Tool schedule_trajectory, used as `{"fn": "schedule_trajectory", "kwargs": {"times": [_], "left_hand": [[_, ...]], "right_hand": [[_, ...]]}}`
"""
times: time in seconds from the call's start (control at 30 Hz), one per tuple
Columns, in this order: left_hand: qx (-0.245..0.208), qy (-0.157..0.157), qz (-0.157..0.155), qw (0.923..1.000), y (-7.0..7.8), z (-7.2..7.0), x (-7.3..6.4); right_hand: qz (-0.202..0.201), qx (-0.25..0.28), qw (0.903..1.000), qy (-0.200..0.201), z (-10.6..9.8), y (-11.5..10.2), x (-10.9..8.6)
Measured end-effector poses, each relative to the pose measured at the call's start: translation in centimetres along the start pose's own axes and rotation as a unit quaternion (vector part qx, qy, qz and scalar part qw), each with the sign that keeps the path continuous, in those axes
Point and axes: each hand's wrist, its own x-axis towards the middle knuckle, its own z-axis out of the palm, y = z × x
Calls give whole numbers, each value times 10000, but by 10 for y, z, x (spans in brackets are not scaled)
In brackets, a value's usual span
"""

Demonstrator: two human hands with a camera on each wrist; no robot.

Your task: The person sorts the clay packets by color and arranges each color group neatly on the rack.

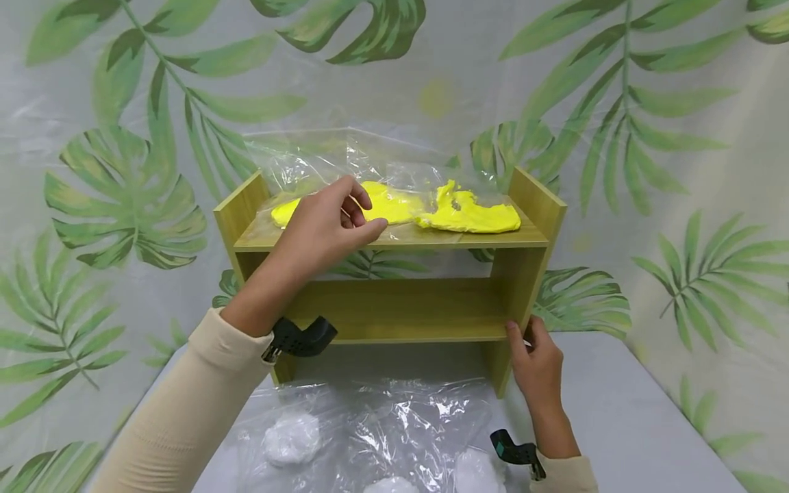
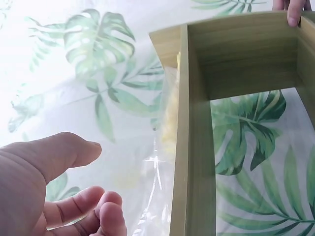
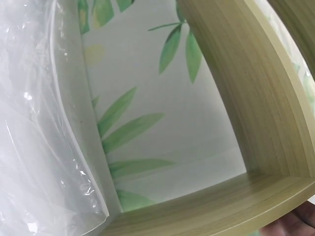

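A small two-tier wooden shelf [image 1: 401, 309] stands upright on the table. My right hand [image 1: 539, 363] grips its right side panel low down, with the thumb at the front edge and the fingers around the outer side. Bright yellow clay-like lumps [image 1: 471, 213] lie on the top board, with clear plastic [image 1: 308, 157] around and behind them. My left hand [image 1: 327, 222] hovers before the top board, partly covering the yellow lumps. Its fingers bend loosely and its thumb [image 2: 74, 155] stays apart, with nothing between them; the left wrist view shows a gap to the shelf.
Clear plastic bags [image 1: 394, 418] with white lumps [image 1: 292, 438] lie on the table in front of the shelf. A leaf-patterned cloth [image 1: 394, 89] hangs behind. The pale tabletop [image 1: 616, 418] extends to the right of the shelf.
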Motion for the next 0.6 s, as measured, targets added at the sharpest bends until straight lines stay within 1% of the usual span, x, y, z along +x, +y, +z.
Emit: {"fn": "schedule_trajectory", "kwargs": {"times": [0.2,0.37,0.47,0.6], "left_hand": [[-106,161,209,9996,-9,-6,-30],[-212,116,312,9992,-21,-4,-52],[-237,70,222,9994,-30,0,-66],[-216,54,-37,9997,-42,4,-85]], "right_hand": [[0,-66,10000,51,2,0,0],[-40,-59,10000,31,2,-1,0],[-11,-63,10000,30,2,-1,0],[35,-71,10000,14,1,-1,-1]]}}
